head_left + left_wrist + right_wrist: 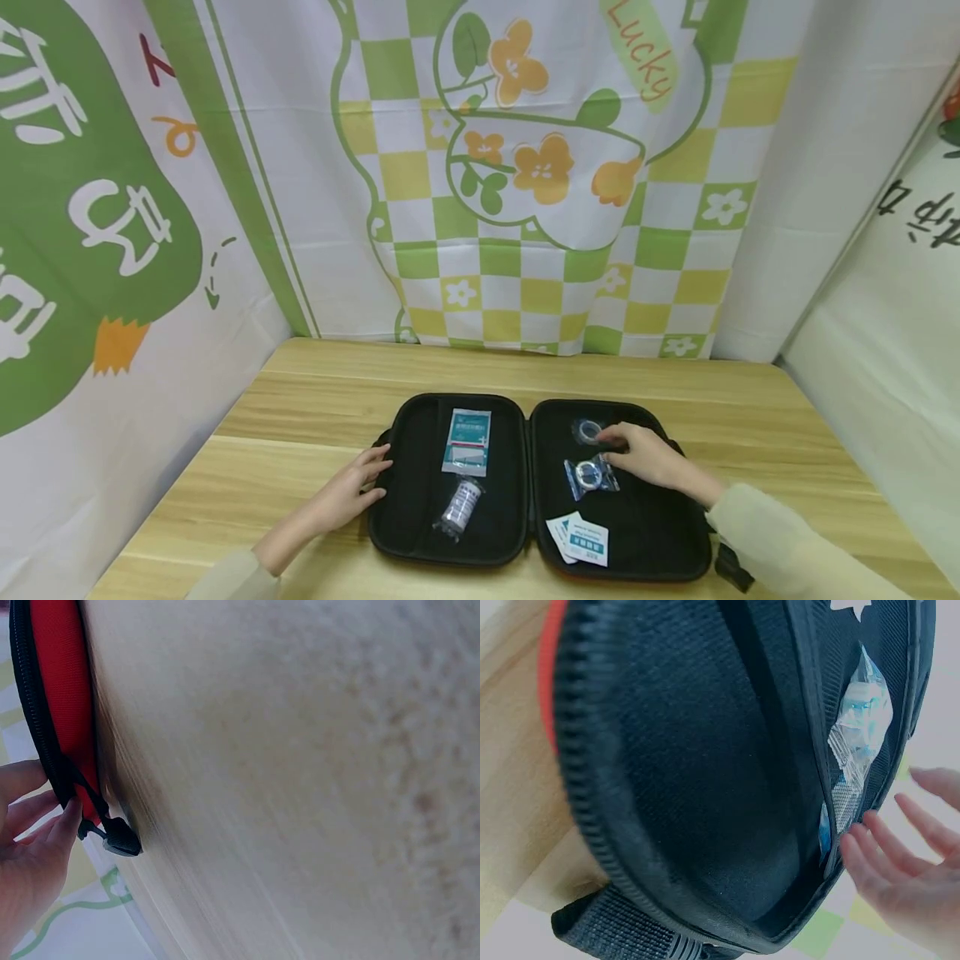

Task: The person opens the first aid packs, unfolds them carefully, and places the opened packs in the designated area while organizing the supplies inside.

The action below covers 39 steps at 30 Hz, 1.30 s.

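Observation:
A black zip case (408, 500) lies unfolded on the table, its outer shell red in the left wrist view. My left hand (351, 496) touches the outer edge of its left half, beside the zip pull (121, 838). Over the right half is my right hand (648, 454), fingertips beside a wrapped ring-shaped roll (588, 431); in the right wrist view its fingers are loosely extended and nothing shows between them. A second wrapped roll (588, 475) lies just below. The left half holds a teal-and-white packet (467, 442) and a wrapped bandage roll (460, 507).
Small white-and-teal sachets (587, 540) overlap at the lower left of the case's right half. A black strap (731, 568) sticks out at the case's lower right. The wooden table (300, 408) meets a patterned curtain (540, 275) at the back.

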Motion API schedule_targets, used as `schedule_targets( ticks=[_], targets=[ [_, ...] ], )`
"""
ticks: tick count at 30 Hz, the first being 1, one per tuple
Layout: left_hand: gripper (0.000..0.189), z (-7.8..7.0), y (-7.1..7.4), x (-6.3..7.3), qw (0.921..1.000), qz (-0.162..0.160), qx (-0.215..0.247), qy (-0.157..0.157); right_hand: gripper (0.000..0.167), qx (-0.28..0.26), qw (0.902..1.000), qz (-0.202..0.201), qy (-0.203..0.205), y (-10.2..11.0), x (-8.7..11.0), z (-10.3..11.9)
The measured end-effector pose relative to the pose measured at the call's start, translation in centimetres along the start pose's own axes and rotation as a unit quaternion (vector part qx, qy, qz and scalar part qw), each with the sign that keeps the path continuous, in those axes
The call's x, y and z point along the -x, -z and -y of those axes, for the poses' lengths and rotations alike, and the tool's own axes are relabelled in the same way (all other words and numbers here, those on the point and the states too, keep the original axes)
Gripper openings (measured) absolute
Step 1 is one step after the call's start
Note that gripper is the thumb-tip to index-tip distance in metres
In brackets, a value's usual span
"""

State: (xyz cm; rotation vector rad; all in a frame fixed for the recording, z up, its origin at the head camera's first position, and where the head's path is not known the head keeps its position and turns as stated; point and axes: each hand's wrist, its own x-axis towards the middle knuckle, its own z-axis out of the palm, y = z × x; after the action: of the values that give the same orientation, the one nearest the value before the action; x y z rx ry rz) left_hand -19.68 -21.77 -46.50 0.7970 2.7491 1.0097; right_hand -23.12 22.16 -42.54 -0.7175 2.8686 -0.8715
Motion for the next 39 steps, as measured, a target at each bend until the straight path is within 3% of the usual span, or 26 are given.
schedule_targets(
  ticks=[7,11,14,28,39],
  targets=[
    [0.041,0.0,0.0,0.0,1.0000,0.001,-0.002,0.001,0.038,0.021,0.9982,0.027,0.048,-0.4,0.1,0.3],
    [0.041,0.0,-0.1,0.1,1.0000,-0.002,-0.003,-0.008,0.041,0.035,0.9931,0.018,0.110,-1.1,0.0,-0.5],
    [0.041,0.0,-0.2,0.2,0.9999,-0.003,-0.001,-0.010,0.041,0.042,0.9899,0.013,0.135,-1.5,-0.1,-0.8],
    [0.040,0.0,-0.1,0.2,0.9999,-0.008,0.002,-0.012,0.041,0.072,0.9937,0.060,0.060,-1.9,-0.3,0.6],
    [0.041,0.0,0.0,0.1,0.9999,-0.004,0.010,-0.008,0.037,0.074,0.9938,0.044,0.071,-2.0,0.0,0.3]
  ],
)
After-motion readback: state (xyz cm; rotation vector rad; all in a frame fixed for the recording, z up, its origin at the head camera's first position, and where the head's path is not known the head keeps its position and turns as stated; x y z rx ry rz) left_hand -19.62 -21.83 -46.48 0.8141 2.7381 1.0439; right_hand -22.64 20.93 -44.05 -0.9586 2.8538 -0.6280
